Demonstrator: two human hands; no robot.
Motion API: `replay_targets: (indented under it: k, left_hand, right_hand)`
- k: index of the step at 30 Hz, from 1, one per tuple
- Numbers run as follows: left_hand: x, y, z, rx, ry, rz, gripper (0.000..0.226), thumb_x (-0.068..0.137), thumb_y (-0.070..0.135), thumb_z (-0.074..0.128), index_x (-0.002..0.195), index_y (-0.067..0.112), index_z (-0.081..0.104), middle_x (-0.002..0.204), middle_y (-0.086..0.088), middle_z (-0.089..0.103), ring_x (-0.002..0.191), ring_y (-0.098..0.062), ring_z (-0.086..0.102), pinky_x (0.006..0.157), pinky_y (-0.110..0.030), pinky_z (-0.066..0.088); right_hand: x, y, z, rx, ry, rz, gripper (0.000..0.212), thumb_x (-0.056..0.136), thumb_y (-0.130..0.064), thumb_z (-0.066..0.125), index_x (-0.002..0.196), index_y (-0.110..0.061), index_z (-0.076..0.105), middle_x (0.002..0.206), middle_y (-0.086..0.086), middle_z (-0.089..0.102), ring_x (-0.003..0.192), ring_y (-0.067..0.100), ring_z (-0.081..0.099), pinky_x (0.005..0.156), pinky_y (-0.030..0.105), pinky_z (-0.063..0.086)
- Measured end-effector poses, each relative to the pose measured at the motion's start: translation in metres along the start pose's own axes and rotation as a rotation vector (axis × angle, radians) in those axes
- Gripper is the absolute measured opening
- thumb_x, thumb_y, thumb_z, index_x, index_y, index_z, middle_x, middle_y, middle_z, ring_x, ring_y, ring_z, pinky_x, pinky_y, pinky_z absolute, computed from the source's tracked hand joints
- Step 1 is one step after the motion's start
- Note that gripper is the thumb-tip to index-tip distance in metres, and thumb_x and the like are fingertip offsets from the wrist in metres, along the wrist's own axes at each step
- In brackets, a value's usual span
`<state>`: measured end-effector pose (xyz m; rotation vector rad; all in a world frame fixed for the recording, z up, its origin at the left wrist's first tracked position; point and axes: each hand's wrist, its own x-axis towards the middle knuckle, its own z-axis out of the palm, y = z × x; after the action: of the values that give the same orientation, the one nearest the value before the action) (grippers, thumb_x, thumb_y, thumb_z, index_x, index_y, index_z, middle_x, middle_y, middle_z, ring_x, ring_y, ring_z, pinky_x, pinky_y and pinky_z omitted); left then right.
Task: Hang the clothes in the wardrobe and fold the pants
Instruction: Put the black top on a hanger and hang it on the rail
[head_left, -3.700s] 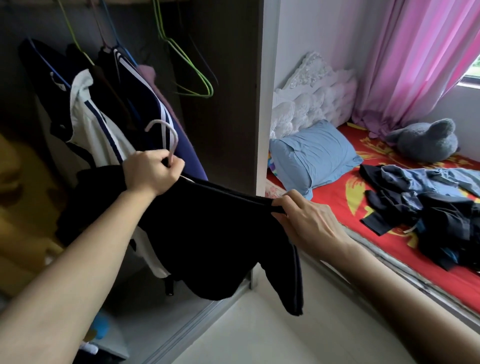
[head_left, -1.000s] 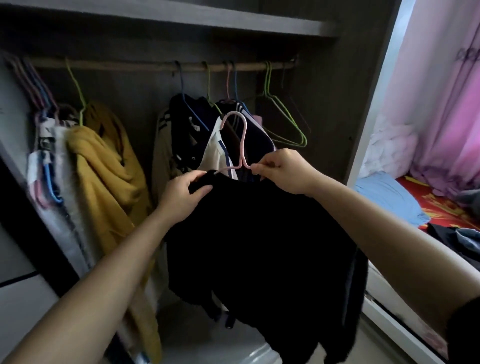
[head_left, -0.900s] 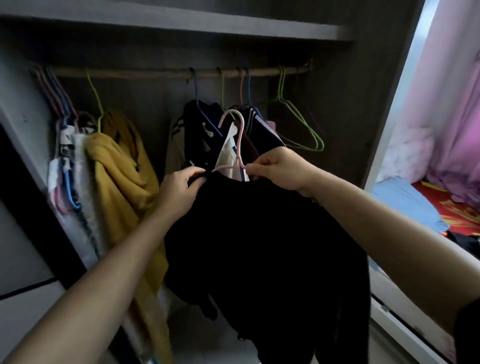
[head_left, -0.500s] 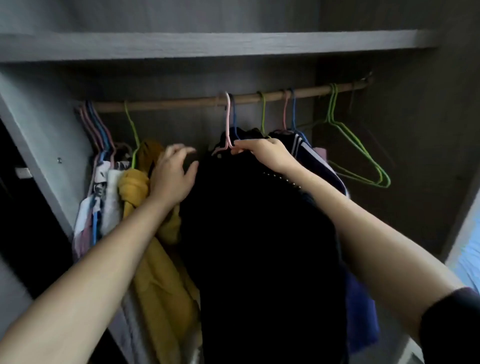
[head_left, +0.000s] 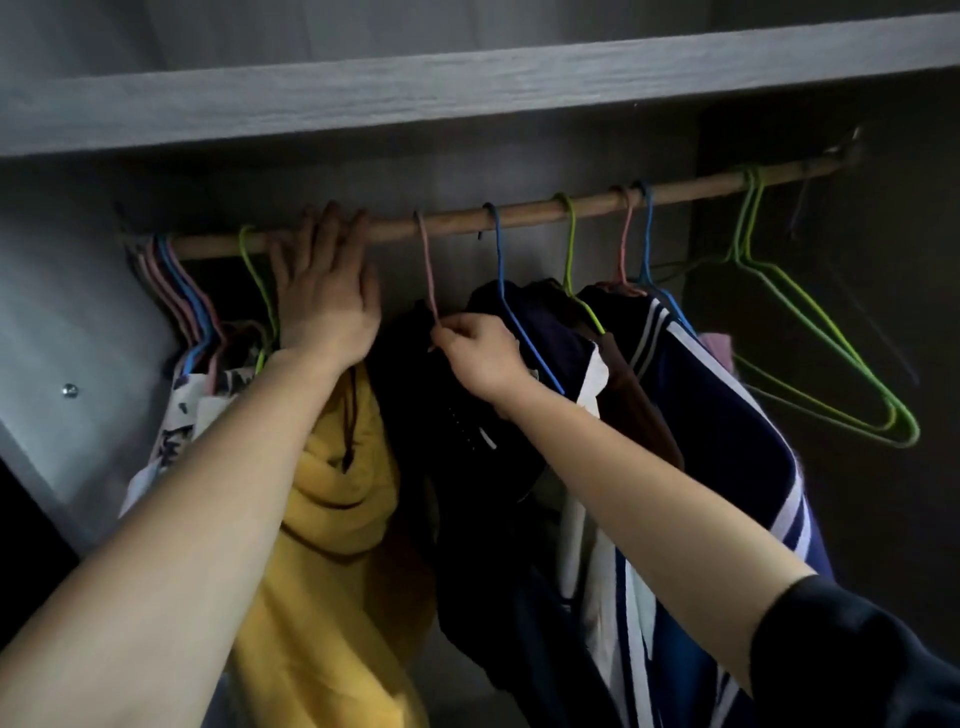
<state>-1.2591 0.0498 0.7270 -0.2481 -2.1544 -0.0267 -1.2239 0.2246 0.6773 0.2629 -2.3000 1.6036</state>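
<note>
Hanging by its hook from the wooden rod (head_left: 519, 210), the pink hanger (head_left: 427, 270) carried the black garment (head_left: 452, 415) straight down in the head view, between the yellow garment (head_left: 337, 493) and the blue hanger (head_left: 500, 270). The right hand (head_left: 483, 356) pinched the pink hanger's neck just under the rod, so it was the nearer hand. The left hand (head_left: 324, 296) lay flat against the rod with straight fingers, gripping nothing, just left of the hook. The rod ran left to right, so any slide would likely follow that line, toward the left hand or away from it.
</note>
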Motion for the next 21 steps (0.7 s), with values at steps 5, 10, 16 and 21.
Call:
replay_targets:
  k: [5,10,16,21]
  left_hand:
    - [0.005,0.004,-0.015,-0.048,-0.124,-0.034,0.056,0.101,0.031,0.038,0.155,0.023,0.026,0.164,-0.009,0.018,0.151,-0.031,0.011,0.119,-0.056,0.004]
    - [-0.006,0.001,-0.028,-0.169,-0.308,-0.066,0.058,0.099,0.049,0.023,0.143,0.018,0.046,0.160,-0.011,0.027,0.149,-0.033,0.014,0.120,-0.053,0.013]
    - [-0.124,0.121,-0.066,-0.562,-0.078,-0.031,0.053,0.100,0.045,0.033,0.138,0.014,0.054,0.153,-0.013,0.041,0.143,-0.034,0.032,0.114,-0.056,0.027]
    - [-0.232,0.207,-0.091,-0.632,-0.120,0.209,0.054,0.100,0.046,0.039,0.146,0.018,0.046,0.160,-0.012,0.029,0.149,-0.028,0.022,0.117,-0.055,0.020]
  right_hand:
    - [-0.017,-0.001,-0.012,-0.098,-0.009,-0.037,0.036,0.101,-0.036,0.052,0.127,-0.015,0.067,0.121,0.005,0.070,0.117,0.021,0.060,0.095,0.028,0.046]
    - [-0.072,0.000,-0.056,-0.096,0.078,-0.167,0.032,0.100,-0.032,0.056,0.124,-0.014,0.066,0.109,0.004,0.072,0.102,0.018,0.067,0.091,0.042,0.055]
    - [-0.187,0.032,-0.148,-0.491,0.393,-0.339,0.023,0.097,-0.028,0.057,0.117,-0.022,0.067,0.102,-0.006,0.065,0.087,0.009,0.064,0.079,0.036,0.053]
    - [-0.302,0.097,-0.201,-0.758,0.513,0.017,0.028,0.098,-0.033,0.054,0.125,-0.029,0.060,0.111,-0.008,0.057,0.096,0.014,0.063,0.077,0.031,0.048]
